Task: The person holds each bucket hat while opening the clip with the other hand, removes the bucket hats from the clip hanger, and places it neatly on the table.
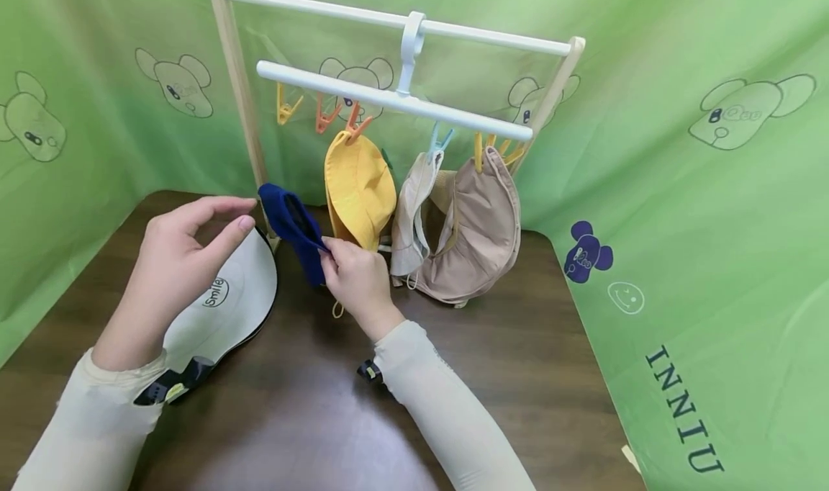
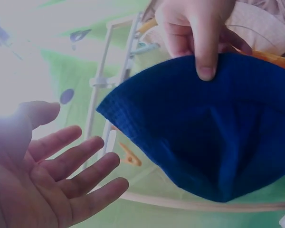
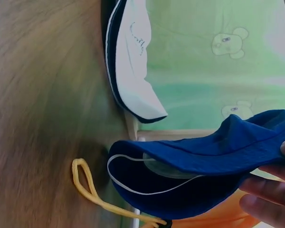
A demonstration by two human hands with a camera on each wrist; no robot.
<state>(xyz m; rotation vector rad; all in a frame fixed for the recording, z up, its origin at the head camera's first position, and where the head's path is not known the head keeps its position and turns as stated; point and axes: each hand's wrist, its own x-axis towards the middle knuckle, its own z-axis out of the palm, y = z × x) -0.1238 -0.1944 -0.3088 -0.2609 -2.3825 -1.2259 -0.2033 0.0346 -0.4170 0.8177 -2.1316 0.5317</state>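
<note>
While right fingers (image 3: 270,189) pinch the blue hat's brim (image 2: 154,88), left fingers (image 2: 76,154) spread beside it.

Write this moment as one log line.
right hand: pinches blue cloth bucket hat by brim | left hand: holds nothing | yellow cloth bucket hat: hangs clipped

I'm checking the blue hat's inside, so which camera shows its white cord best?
The right wrist view: it looks into the blue hat, where the white cord curves plainly. The head view shows the hat small, pinched by the right hand; the left wrist view shows it larger. I see no cord in either.
</note>
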